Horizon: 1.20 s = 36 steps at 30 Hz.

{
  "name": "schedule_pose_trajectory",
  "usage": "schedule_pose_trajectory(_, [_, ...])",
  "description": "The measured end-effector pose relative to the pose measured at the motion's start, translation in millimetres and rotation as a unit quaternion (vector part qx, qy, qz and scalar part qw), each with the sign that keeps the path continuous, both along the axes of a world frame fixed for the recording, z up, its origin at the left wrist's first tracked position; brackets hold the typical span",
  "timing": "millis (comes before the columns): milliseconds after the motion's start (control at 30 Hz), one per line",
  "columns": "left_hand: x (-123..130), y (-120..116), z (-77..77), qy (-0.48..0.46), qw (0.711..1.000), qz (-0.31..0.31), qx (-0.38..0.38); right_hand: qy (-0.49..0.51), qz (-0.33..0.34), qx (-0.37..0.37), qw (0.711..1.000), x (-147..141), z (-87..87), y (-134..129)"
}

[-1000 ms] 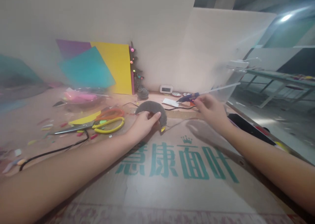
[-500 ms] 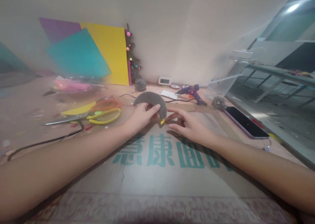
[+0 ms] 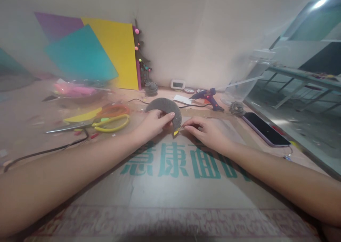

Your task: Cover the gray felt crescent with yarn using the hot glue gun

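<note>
A dark grey crescent [image 3: 163, 103] with a fuzzy-looking surface is held up above the table, a small yellow patch [image 3: 176, 132] at its lower tip. My left hand [image 3: 158, 123] grips it from the near side, thumb lying across its face. Just right of that tip, my right hand [image 3: 199, 130] has its thumb and forefinger pinched together. What sits between those fingertips, if anything, is too small to make out. Below both hands lies a printed sheet [image 3: 149, 192] with large green characters.
On the left lie yellow-handled scissors [image 3: 112, 124] and a black cord [image 3: 45, 151]. Behind the hands are a glue gun [image 3: 207, 97], a small digital clock [image 3: 178, 84] and coloured sheets [image 3: 106, 50] against the wall. A phone [image 3: 265, 128] and a clear bin [image 3: 241, 82] stand right.
My right thumb and forefinger have closed from a looser, spread pose into a pinch beside the yellow tip. My left hand keeps its hold on the crescent. The view has shifted slightly.
</note>
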<state>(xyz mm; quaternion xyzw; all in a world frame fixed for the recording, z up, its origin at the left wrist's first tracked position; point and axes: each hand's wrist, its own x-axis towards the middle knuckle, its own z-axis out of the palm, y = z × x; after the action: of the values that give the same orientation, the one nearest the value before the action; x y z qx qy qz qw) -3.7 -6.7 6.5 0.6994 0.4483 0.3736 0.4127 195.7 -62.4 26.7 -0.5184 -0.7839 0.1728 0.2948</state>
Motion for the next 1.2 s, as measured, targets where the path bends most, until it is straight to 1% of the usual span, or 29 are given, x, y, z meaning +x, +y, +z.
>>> schedule_pose_trajectory(67, [0.2,-0.4,0.1,0.002,1.000,-0.009,-0.009,0.005,-0.007,-0.002,1.000,0.2,-0.7,0.6])
schedule_pose_trajectory(233, [-0.3,-0.2,-0.1,0.008,0.999,-0.036,-0.006,0.000,0.002,0.002,1.000,0.8,-1.7,1.5])
schedule_pose_trajectory(400, [-0.9,2.2,-3.7,0.003,0.999,-0.049,-0.004,-0.006,-0.009,-0.002,1.000,-0.7,0.6,-0.8])
schedule_pose_trajectory(600, [-0.6,3.5,-6.1,0.000,0.998,-0.055,0.002,-0.008,-0.011,0.013,1.000,-0.1,1.1,-1.0])
schedule_pose_trajectory(733, [0.3,1.1,-2.1,0.009,0.999,-0.053,0.006,-0.022,0.007,0.011,1.000,0.0,2.8,-0.9])
schedule_pose_trajectory(867, [1.0,-4.9,5.2,0.026,0.999,-0.036,-0.006,-0.004,0.038,0.011,0.999,0.8,5.0,-2.5])
schedule_pose_trajectory(967, [0.9,-8.0,7.9,0.036,0.999,-0.037,-0.005,0.033,0.007,0.030,0.999,1.6,6.4,-5.2])
schedule_pose_trajectory(1000, [0.9,-8.2,7.8,0.036,0.999,-0.037,0.002,0.055,-0.008,0.025,0.998,1.7,6.4,-6.0])
schedule_pose_trajectory(1067, [1.2,-7.8,6.6,0.029,0.999,-0.031,0.025,0.109,-0.022,-0.015,0.994,1.3,4.7,-6.3])
schedule_pose_trajectory(1133, [2.0,-6.8,5.0,0.023,0.998,-0.034,0.046,0.164,-0.013,-0.076,0.983,0.5,0.9,-4.8])
schedule_pose_trajectory(1200, [2.9,-5.9,3.7,0.015,0.998,-0.038,0.042,0.205,0.004,-0.124,0.971,-0.2,-3.8,-1.7])
